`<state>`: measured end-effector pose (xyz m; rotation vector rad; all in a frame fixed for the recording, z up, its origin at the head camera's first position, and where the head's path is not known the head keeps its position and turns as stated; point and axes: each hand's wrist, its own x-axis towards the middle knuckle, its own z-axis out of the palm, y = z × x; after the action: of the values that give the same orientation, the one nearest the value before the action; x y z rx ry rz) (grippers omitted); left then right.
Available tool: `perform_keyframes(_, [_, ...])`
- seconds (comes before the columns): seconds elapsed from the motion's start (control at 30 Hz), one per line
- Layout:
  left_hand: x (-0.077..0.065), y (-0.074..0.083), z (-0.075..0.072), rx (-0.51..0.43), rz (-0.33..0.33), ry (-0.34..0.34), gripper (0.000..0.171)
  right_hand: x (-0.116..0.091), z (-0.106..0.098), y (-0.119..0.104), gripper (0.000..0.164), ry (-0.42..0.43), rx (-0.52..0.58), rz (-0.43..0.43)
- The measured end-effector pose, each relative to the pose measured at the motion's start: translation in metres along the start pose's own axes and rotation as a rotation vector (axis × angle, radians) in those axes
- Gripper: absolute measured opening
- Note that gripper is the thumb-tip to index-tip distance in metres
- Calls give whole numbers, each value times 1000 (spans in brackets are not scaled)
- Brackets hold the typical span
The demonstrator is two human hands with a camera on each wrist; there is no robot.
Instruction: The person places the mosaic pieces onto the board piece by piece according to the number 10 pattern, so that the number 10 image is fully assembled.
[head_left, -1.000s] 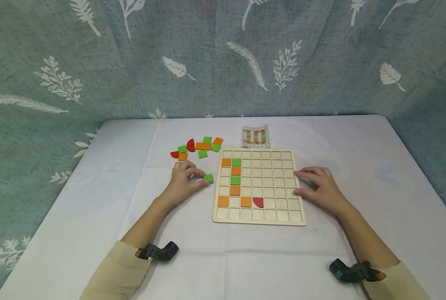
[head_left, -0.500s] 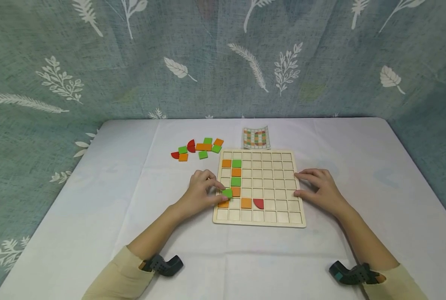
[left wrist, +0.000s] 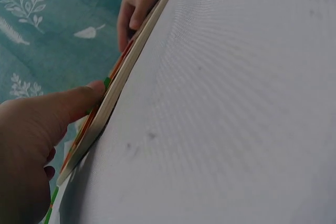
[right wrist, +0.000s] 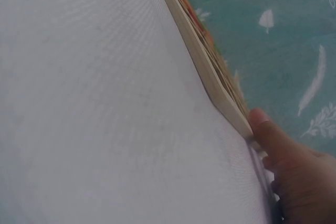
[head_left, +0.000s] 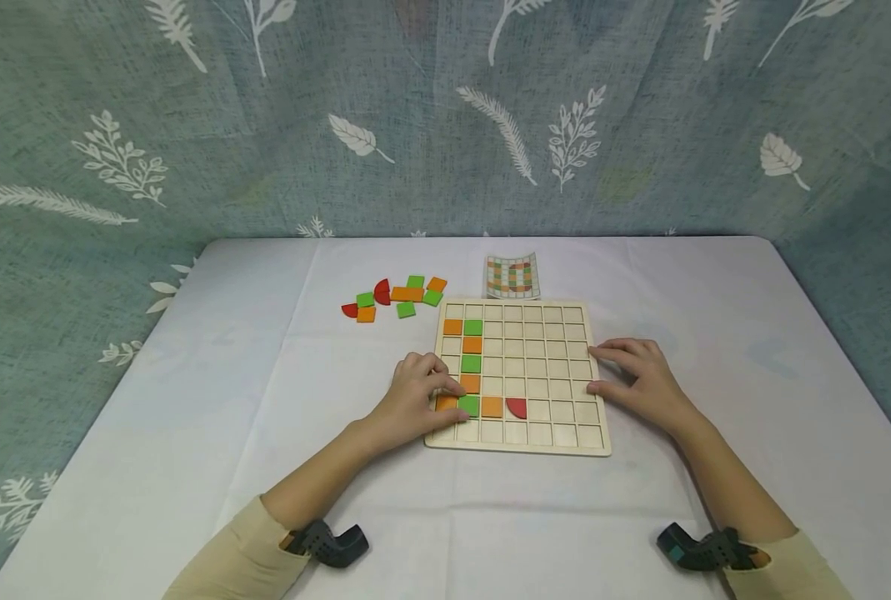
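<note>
My left hand (head_left: 417, 396) reaches over the left side of a wooden grid board (head_left: 538, 450). Its thumb and index finger pinch a green square tile (head_left: 468, 407) at a cell in the second row from the front. That tile sits between two orange tiles, the right one (head_left: 492, 407) fully visible and the left one (head_left: 447, 403) partly covered by my fingers. Further right in this row lies a red quarter-circle piece (head_left: 517, 407). My right hand (head_left: 643, 379) touches the board's right edge with thumb and fingertip; in the right wrist view the thumb (right wrist: 260, 119) lies against the rim.
Loose green, orange and red pieces, among them an orange tile (head_left: 366, 314), lie beyond the board to the left. A printed pattern card (head_left: 512, 277) lies just behind the board. White cloth (head_left: 550, 525) covers the table, with a leaf-patterned curtain (head_left: 430, 125) behind.
My left hand has carried the green tile from left of the board, rightward and toward me, into the gap between the two orange tiles. The right hand has stayed at the board's edge.
</note>
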<state>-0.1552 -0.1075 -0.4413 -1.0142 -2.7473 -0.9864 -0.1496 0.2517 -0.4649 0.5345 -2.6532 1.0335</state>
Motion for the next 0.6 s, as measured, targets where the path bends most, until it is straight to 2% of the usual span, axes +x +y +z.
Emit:
perform_keyframes(0.3, [1, 1, 0, 9, 2, 7, 26, 0, 0, -1, 55, -7, -15, 4])
perform_keyframes(0.5, [2, -1, -5, -7, 14, 29, 28, 0, 0, 0, 54, -11, -4, 9])
perform_keyframes(0.6, [5, -4, -10, -13, -5, 43, 29, 0, -1, 0, 54, -13, -1, 5])
